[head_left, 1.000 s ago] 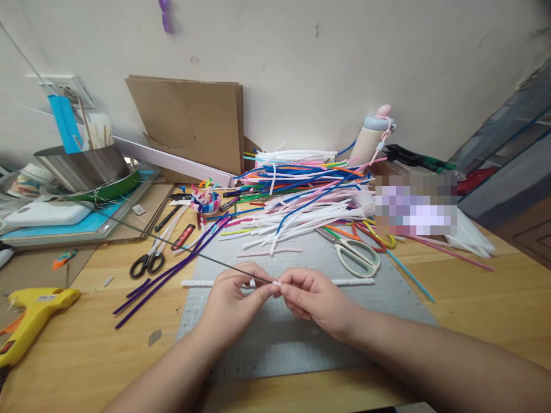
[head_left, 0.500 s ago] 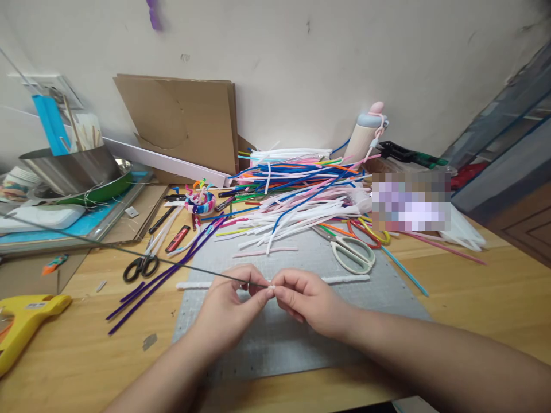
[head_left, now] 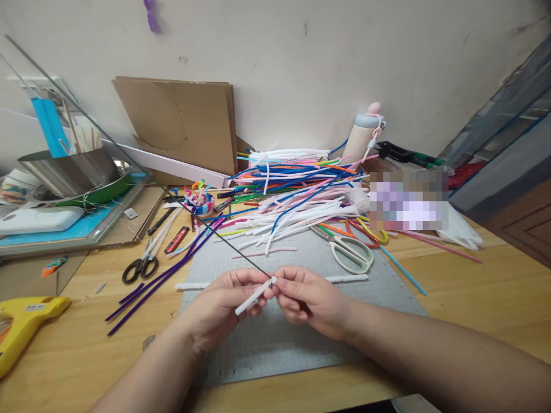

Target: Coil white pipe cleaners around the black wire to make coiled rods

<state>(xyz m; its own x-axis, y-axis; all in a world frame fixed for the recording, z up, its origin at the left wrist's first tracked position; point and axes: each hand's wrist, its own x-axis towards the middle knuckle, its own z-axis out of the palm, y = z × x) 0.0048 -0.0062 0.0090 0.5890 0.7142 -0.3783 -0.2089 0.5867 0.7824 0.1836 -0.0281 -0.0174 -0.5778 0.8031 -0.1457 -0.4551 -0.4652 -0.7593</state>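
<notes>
Over the grey cutting mat, my two hands meet fingertip to fingertip. My left hand is closed on a short white pipe cleaner, which slants down toward me across its fingers. In a pinch, my right hand grips the spot where that pipe cleaner meets the end of a long dark wire stem. The stem runs up and away to the far left. Behind my hands, a longer white pipe cleaner lies across the mat, its middle hidden.
A heap of coloured pipe cleaners lies behind the mat. Pale-handled scissors are at right, black scissors and purple pipe cleaners at left. A yellow glue gun and a steel pot stand further left. Cardboard leans on the wall.
The far end of the wire stem has swung upward. My left hand has turned, and the short white pipe cleaner now shows, sticking out toward me from the stem's end.
</notes>
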